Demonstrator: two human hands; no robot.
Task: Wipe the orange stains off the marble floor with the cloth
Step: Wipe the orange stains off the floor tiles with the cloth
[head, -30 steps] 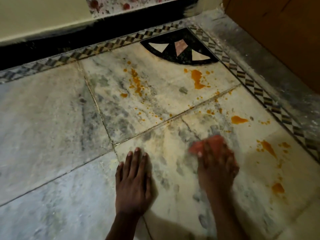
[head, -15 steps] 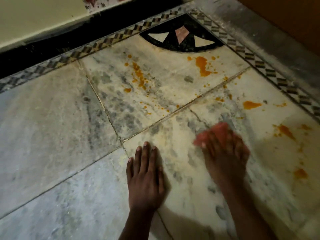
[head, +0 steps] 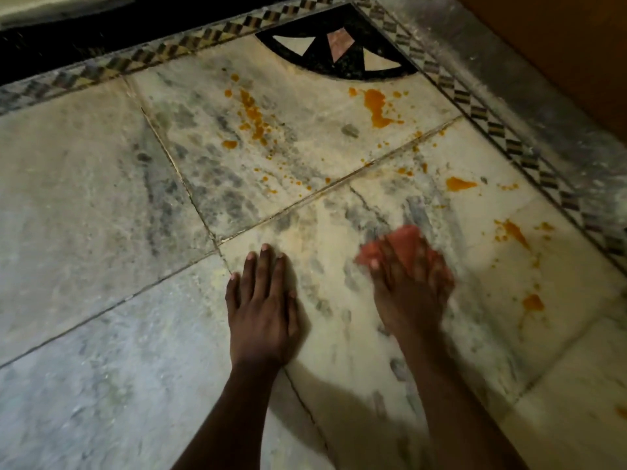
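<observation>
My right hand (head: 410,286) presses a crumpled red cloth (head: 405,237) onto the marble floor (head: 101,215); the hand is motion-blurred and the cloth sticks out past the fingertips. My left hand (head: 261,307) lies flat on the floor beside it, fingers straight. Orange stains mark the tiles ahead and to the right: a big blotch (head: 376,106) below the black inlay, a scattered streak (head: 252,118) to its left, a patch (head: 458,183) right of the cloth, and more (head: 514,230) (head: 532,301) near the border.
A black fan-shaped inlay (head: 339,52) with pale triangles sits at the far corner. A checkered border strip (head: 509,144) runs along the right and back edges. A brown wooden panel (head: 559,39) stands at the upper right, and a black band (head: 101,32) lines the back wall.
The view has shifted forward and down, so the floor pattern sits higher in frame. My right hand keeps rubbing the cloth on the same tile; my left hand stays planted.
</observation>
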